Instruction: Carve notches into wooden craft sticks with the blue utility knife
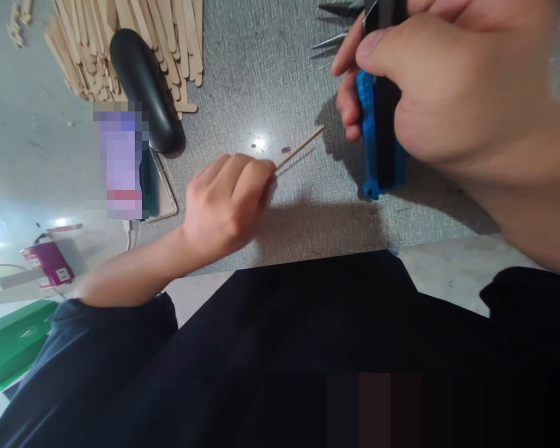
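Note:
My left hand (231, 202) is closed near the middle of the table. From its fingertips a thin wooden stick (301, 148) points up and to the right, its free end just above the table. Wrapped around a blue-and-black handled cutting tool (368, 134) is my right hand (429, 81), at the upper right. A bit of the tool's metal edge shows near the thumb, but its head runs out of view at the top. The stick's end and the tool are apart. Beside my right fingers lie pointed metal tips (330, 42) of some other tool, mostly hidden.
A pile of flat wooden craft sticks (182, 37) covers the upper left. A black oblong case (144, 90) rests against it, above a phone (161, 190) with a white cable. Farther left are a purple box (51, 264) and a green box (18, 339). The table edge (308, 258) runs before my body.

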The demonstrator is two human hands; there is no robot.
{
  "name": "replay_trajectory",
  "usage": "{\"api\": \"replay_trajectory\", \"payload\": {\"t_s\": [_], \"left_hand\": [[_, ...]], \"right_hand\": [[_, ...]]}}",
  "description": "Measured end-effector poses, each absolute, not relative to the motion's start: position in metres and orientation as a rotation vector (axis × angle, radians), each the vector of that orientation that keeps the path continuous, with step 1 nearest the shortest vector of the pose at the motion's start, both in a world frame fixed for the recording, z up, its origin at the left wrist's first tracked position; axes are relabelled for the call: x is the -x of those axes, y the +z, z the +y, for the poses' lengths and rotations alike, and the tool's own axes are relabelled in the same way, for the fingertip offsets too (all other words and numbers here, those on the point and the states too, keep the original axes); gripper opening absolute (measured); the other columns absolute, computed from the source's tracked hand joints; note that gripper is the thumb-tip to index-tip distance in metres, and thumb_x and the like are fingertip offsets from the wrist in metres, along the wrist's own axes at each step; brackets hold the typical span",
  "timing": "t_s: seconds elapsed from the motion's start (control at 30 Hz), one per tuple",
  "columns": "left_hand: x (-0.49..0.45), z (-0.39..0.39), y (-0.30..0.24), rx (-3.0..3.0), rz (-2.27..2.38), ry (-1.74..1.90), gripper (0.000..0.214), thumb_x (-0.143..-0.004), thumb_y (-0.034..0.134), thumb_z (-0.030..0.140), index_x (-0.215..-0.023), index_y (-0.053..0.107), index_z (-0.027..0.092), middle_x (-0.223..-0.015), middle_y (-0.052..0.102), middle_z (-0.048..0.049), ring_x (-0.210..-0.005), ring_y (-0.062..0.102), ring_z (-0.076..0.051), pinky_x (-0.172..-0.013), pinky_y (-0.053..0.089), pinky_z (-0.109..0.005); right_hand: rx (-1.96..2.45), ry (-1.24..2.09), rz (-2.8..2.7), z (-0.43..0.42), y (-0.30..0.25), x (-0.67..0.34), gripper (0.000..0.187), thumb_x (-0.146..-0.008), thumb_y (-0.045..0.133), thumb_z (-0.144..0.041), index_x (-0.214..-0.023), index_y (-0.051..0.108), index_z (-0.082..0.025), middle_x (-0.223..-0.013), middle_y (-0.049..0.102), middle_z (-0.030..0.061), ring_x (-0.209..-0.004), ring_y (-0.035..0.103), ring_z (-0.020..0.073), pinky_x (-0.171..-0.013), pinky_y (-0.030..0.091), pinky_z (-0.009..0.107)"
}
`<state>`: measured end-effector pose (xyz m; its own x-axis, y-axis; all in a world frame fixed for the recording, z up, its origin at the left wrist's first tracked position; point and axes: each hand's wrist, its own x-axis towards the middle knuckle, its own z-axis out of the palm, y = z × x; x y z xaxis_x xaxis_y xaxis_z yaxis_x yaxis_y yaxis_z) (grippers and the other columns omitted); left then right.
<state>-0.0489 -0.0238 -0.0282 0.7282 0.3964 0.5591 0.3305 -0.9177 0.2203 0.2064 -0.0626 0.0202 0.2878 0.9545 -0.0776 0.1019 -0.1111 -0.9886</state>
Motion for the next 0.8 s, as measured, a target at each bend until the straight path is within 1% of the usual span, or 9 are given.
{"api": "replay_trajectory", "payload": {"t_s": [0.1,0.2,0.27,0.4,0.5,0.6,0.63,0.7,0.8], "left_hand": [[0.055,-0.04,-0.019,-2.669,0.549,0.602,0.013,-0.116,0.062,0.018,-0.107,0.07,0.023,-0.082,0.074,0.0,-0.066,0.064,-0.016,-0.059,0.042,-0.035],[0.057,-0.047,-0.016,-2.67,0.57,0.527,0.016,-0.113,0.06,0.016,-0.102,0.071,0.021,-0.077,0.072,0.0,-0.062,0.06,-0.016,-0.057,0.038,-0.036],[0.056,-0.043,-0.018,-2.651,0.602,0.546,0.013,-0.111,0.06,0.018,-0.106,0.072,0.022,-0.078,0.072,-0.0006,-0.063,0.06,-0.017,-0.06,0.039,-0.038],[0.054,-0.036,-0.023,-2.707,0.533,0.53,0.016,-0.104,0.068,0.03,-0.118,0.074,0.027,-0.11,0.082,-0.0082,-0.093,0.075,-0.028,-0.085,0.054,-0.05],[0.058,-0.048,-0.012,-2.819,0.379,0.541,0.021,-0.11,0.07,0.045,-0.119,0.075,0.026,-0.119,0.084,-0.0112,-0.099,0.075,-0.032,-0.092,0.057,-0.057],[0.065,-0.068,0.012,-2.948,0.15,0.389,0.021,-0.118,0.07,0.04,-0.122,0.078,0.021,-0.13,0.088,-0.0155,-0.106,0.079,-0.032,-0.091,0.064,-0.053],[0.068,-0.073,0.02,-2.967,0.164,0.277,0.023,-0.117,0.074,0.039,-0.126,0.079,0.019,-0.138,0.088,-0.0187,-0.119,0.082,-0.035,-0.097,0.067,-0.053],[0.073,-0.079,0.031,-2.965,0.198,0.049,0.041,-0.111,0.084,0.04,-0.142,0.076,0.014,-0.163,0.079,-0.0285,-0.148,0.078,-0.044,-0.118,0.069,-0.061],[0.078,-0.079,0.03,-2.945,0.214,-0.118,0.063,-0.1,0.097,0.032,-0.155,0.069,0.015,-0.186,0.06,-0.0314,-0.174,0.062,-0.049,-0.139,0.059,-0.068]], "right_hand": [[1.493,1.08,-0.998,-0.062,0.022,-0.205,0.031,-0.091,0.064,-0.001,-0.074,0.071,-0.026,-0.057,0.059,-0.0057,-0.051,0.062,0.0151,-0.045,0.045,0.034],[1.495,1.174,-1.0,-0.062,0.023,-0.204,0.028,-0.087,0.062,-0.001,-0.077,0.072,-0.025,-0.054,0.062,-0.006,-0.046,0.058,0.0149,-0.045,0.042,0.033],[1.491,1.198,-1.013,-0.062,0.023,-0.204,0.027,-0.084,0.063,0.0,-0.077,0.072,-0.024,-0.054,0.062,-0.006,-0.046,0.057,0.0144,-0.047,0.044,0.032],[1.511,1.241,-1.036,-0.062,0.022,-0.208,0.026,-0.079,0.064,-0.001,-0.081,0.07,-0.026,-0.057,0.063,-0.0071,-0.051,0.061,0.0156,-0.049,0.048,0.03],[1.515,1.227,-1.056,-0.062,0.023,-0.211,0.025,-0.082,0.067,-0.003,-0.084,0.068,-0.027,-0.061,0.064,-0.007,-0.053,0.061,0.0152,-0.049,0.049,0.029],[1.563,1.32,-1.007,-0.063,0.031,-0.21,0.02,-0.09,0.08,-0.014,-0.092,0.066,-0.028,-0.064,0.066,-0.0058,-0.058,0.065,0.0168,-0.053,0.054,0.029],[1.576,1.391,-0.976,-0.063,0.034,-0.209,0.021,-0.092,0.085,-0.021,-0.095,0.066,-0.029,-0.065,0.067,-0.0054,-0.06,0.067,0.0185,-0.055,0.057,0.03],[1.573,1.528,-0.909,-0.066,0.042,-0.203,0.028,-0.093,0.09,-0.035,-0.101,0.064,-0.032,-0.065,0.068,-0.0048,-0.063,0.07,0.0223,-0.058,0.062,0.034],[1.545,1.605,-0.851,-0.071,0.051,-0.195,0.032,-0.094,0.091,-0.045,-0.104,0.062,-0.034,-0.065,0.067,-0.0047,-0.065,0.071,0.0238,-0.061,0.065,0.037]]}}
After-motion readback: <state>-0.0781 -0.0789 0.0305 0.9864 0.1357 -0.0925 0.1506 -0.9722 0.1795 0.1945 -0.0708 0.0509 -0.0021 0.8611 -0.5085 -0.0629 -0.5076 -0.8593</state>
